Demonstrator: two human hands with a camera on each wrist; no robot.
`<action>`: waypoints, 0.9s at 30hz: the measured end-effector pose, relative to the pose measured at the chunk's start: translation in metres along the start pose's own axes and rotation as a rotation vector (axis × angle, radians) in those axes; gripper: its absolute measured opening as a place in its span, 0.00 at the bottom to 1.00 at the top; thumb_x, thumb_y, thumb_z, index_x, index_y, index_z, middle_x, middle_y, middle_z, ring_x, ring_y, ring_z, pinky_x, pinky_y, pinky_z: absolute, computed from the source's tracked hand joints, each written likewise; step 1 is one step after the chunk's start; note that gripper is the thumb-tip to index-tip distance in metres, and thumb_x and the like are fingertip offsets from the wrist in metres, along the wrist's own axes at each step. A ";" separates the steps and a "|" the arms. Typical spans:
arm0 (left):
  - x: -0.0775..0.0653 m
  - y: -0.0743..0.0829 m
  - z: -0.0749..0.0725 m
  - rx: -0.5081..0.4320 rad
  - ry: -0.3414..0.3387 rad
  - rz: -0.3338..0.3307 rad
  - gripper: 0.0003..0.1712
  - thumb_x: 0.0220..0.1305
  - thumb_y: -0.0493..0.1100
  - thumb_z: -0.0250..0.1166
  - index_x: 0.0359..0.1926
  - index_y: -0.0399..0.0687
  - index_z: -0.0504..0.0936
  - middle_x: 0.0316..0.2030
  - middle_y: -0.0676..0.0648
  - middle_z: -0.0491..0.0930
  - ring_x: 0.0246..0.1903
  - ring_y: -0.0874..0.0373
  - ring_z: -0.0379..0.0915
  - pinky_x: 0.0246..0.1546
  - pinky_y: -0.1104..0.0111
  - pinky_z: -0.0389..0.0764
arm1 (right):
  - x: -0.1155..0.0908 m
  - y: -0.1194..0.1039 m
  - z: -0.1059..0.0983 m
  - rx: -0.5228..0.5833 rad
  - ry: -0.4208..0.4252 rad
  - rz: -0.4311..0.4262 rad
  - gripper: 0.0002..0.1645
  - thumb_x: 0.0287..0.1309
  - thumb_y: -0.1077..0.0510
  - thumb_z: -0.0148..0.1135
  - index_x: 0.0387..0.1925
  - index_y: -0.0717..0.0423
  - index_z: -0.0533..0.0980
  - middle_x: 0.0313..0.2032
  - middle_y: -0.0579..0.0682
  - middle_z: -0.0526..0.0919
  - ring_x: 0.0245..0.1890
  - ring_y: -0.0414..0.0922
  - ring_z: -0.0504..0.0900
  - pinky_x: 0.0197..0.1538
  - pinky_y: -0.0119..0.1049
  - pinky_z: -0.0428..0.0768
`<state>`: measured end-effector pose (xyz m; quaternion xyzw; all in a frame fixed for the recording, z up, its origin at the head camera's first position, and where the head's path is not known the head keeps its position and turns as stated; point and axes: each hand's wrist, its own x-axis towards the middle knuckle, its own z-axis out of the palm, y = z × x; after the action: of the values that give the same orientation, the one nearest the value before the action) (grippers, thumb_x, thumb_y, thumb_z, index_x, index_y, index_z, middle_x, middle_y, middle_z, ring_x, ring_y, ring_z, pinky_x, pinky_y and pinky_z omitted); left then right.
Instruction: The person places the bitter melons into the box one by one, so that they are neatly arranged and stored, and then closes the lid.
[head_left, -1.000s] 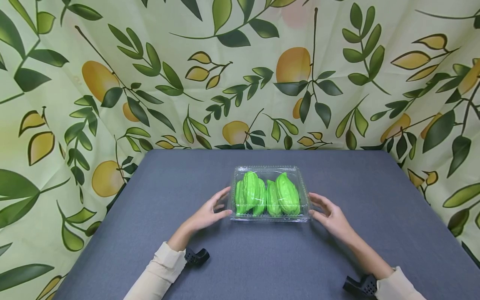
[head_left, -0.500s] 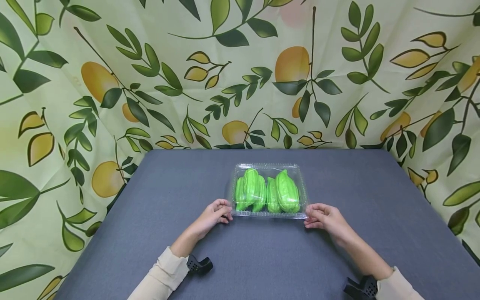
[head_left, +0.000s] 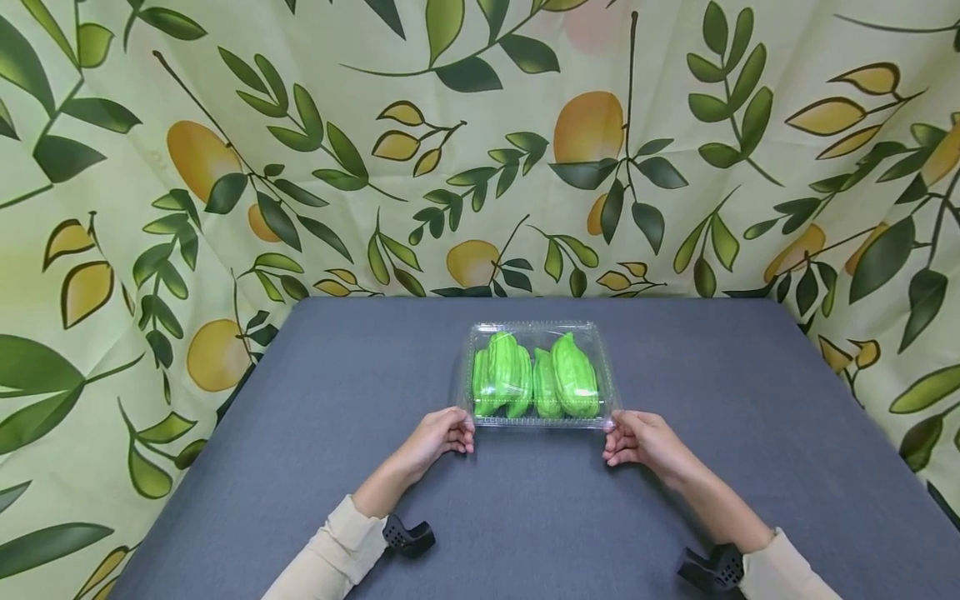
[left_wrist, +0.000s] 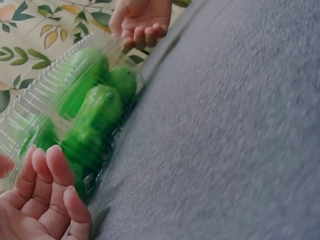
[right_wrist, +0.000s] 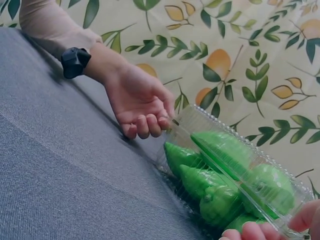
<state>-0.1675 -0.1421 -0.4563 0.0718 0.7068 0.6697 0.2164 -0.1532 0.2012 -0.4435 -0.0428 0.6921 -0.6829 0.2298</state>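
A clear plastic clamshell box [head_left: 536, 422] stands on the grey table, its lid down over several bright green, ridged gourds [head_left: 574, 379]. At the box's front left corner, my left hand [head_left: 435, 440] pinches the rim between thumb and index finger, the other fingers curled below, as the right wrist view shows. My right hand [head_left: 647, 446] pinches the front right corner in the same way. Seen from the left wrist, the gourds [left_wrist: 100, 105] lie side by side and partly stacked. Only some fingertips of the right hand [right_wrist: 260, 231] show in the right wrist view.
The grey cloth-covered table [head_left: 540, 517] extends around the box on all sides. Behind and beside it hangs a curtain [head_left: 495, 108] printed with leaves and orange fruit. Black wrist devices [head_left: 408, 536] sit below both cream sleeves [head_left: 330, 546].
Both hands have come from the box's sides to its front corners, their fingers closing from loosely spread to a pinch on the rim. The box has shifted slightly toward the back.
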 end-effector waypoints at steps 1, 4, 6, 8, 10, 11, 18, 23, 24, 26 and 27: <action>0.000 0.000 0.001 -0.005 0.006 0.000 0.13 0.71 0.41 0.43 0.33 0.43 0.73 0.24 0.57 0.73 0.26 0.66 0.74 0.33 0.75 0.77 | 0.000 0.000 0.000 0.003 0.001 0.001 0.17 0.73 0.55 0.39 0.33 0.58 0.71 0.23 0.39 0.79 0.26 0.35 0.82 0.35 0.30 0.85; 0.000 0.000 0.004 -0.016 0.029 -0.006 0.13 0.71 0.42 0.43 0.32 0.45 0.72 0.23 0.57 0.73 0.25 0.66 0.74 0.33 0.75 0.76 | 0.001 0.000 0.001 0.006 0.022 0.002 0.17 0.73 0.55 0.38 0.33 0.58 0.71 0.22 0.39 0.78 0.25 0.35 0.82 0.34 0.29 0.85; 0.001 -0.001 0.005 -0.020 0.047 -0.007 0.13 0.71 0.42 0.44 0.31 0.45 0.72 0.23 0.57 0.73 0.25 0.66 0.73 0.33 0.74 0.76 | 0.002 0.000 0.001 0.000 0.033 0.004 0.17 0.73 0.55 0.38 0.33 0.59 0.71 0.21 0.39 0.77 0.25 0.35 0.81 0.33 0.28 0.84; 0.001 -0.002 0.005 -0.024 0.061 -0.007 0.13 0.70 0.42 0.44 0.31 0.45 0.72 0.23 0.56 0.72 0.25 0.65 0.73 0.33 0.74 0.75 | 0.002 0.001 0.002 -0.013 0.046 0.001 0.17 0.73 0.55 0.38 0.33 0.59 0.70 0.20 0.39 0.76 0.24 0.35 0.81 0.32 0.28 0.84; 0.001 -0.002 0.005 -0.028 0.067 -0.002 0.13 0.71 0.42 0.44 0.31 0.44 0.72 0.23 0.56 0.72 0.25 0.65 0.73 0.34 0.74 0.75 | 0.002 0.002 0.003 -0.030 0.061 -0.002 0.17 0.73 0.55 0.38 0.34 0.60 0.70 0.19 0.39 0.75 0.23 0.35 0.80 0.32 0.28 0.83; 0.001 -0.003 0.005 -0.028 0.068 -0.002 0.13 0.71 0.41 0.43 0.32 0.44 0.72 0.23 0.56 0.72 0.25 0.65 0.73 0.34 0.74 0.75 | 0.002 0.002 0.004 -0.039 0.067 -0.004 0.17 0.74 0.55 0.38 0.34 0.61 0.70 0.18 0.39 0.74 0.23 0.35 0.80 0.32 0.28 0.83; 0.001 -0.003 0.004 -0.044 0.069 0.008 0.13 0.71 0.41 0.44 0.31 0.44 0.72 0.22 0.56 0.72 0.25 0.65 0.72 0.34 0.75 0.76 | 0.001 0.003 0.007 -0.052 0.108 -0.016 0.17 0.74 0.56 0.39 0.31 0.57 0.70 0.15 0.39 0.71 0.21 0.34 0.79 0.30 0.28 0.82; 0.003 -0.003 0.006 -0.057 0.089 0.011 0.13 0.70 0.39 0.43 0.30 0.44 0.71 0.22 0.55 0.70 0.24 0.65 0.71 0.34 0.75 0.76 | 0.001 0.003 0.008 -0.043 0.111 -0.033 0.18 0.74 0.58 0.39 0.27 0.55 0.70 0.15 0.39 0.73 0.21 0.33 0.79 0.29 0.27 0.81; 0.004 -0.003 0.006 -0.060 0.091 0.013 0.13 0.70 0.39 0.43 0.29 0.44 0.71 0.22 0.55 0.70 0.24 0.65 0.71 0.34 0.75 0.76 | 0.002 0.003 0.009 -0.038 0.118 -0.033 0.19 0.74 0.58 0.39 0.26 0.54 0.70 0.16 0.39 0.73 0.21 0.33 0.78 0.29 0.27 0.81; 0.004 -0.003 0.006 -0.067 0.094 0.015 0.13 0.69 0.38 0.43 0.29 0.44 0.70 0.22 0.55 0.69 0.24 0.64 0.71 0.33 0.75 0.76 | 0.002 0.003 0.009 -0.030 0.130 -0.039 0.19 0.73 0.59 0.39 0.25 0.54 0.69 0.16 0.39 0.72 0.21 0.33 0.78 0.29 0.27 0.80; 0.005 -0.003 0.006 -0.067 0.094 0.016 0.13 0.69 0.38 0.43 0.29 0.44 0.70 0.22 0.55 0.69 0.24 0.64 0.70 0.33 0.75 0.75 | 0.003 0.003 0.010 -0.025 0.138 -0.044 0.19 0.73 0.59 0.40 0.25 0.54 0.69 0.16 0.39 0.72 0.21 0.33 0.78 0.28 0.27 0.80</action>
<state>-0.1685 -0.1350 -0.4606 0.0387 0.6927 0.6974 0.1797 -0.1510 0.1915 -0.4469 -0.0134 0.7136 -0.6805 0.1660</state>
